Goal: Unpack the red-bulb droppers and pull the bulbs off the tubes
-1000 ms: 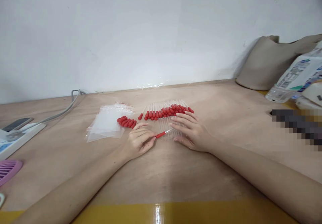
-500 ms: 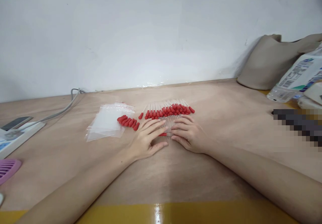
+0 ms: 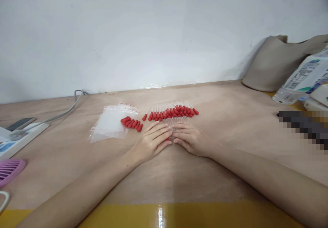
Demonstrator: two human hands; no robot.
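Observation:
My left hand (image 3: 155, 139) is closed around a small red rubber bulb (image 3: 168, 138), most of which its fingers cover. Its fingertips meet those of my right hand (image 3: 191, 139), which pinches a clear glass dropper tube (image 3: 172, 138) at the bulb's end. Just beyond the fingers lies a row of bare clear glass tubes (image 3: 176, 119), partly hidden by both hands. Behind them several droppers with red bulbs (image 3: 176, 111) lie side by side, their glass ends toward the wall. A small heap of loose red bulbs (image 3: 132, 123) is left of my left hand.
Clear zip bags (image 3: 109, 122) lie stacked at the left, under the loose bulbs' edge. Further left are a power strip (image 3: 28, 137) with a grey cable (image 3: 69, 111), a phone (image 3: 22, 123) and a purple slotted object (image 3: 11, 170). A plastic bottle (image 3: 285, 95) and grey container (image 3: 269, 64) stand at right.
My hands have come together until their fingertips meet. The left thumb has closed up onto the red bulb, and more of the bare glass tubes' far ends show.

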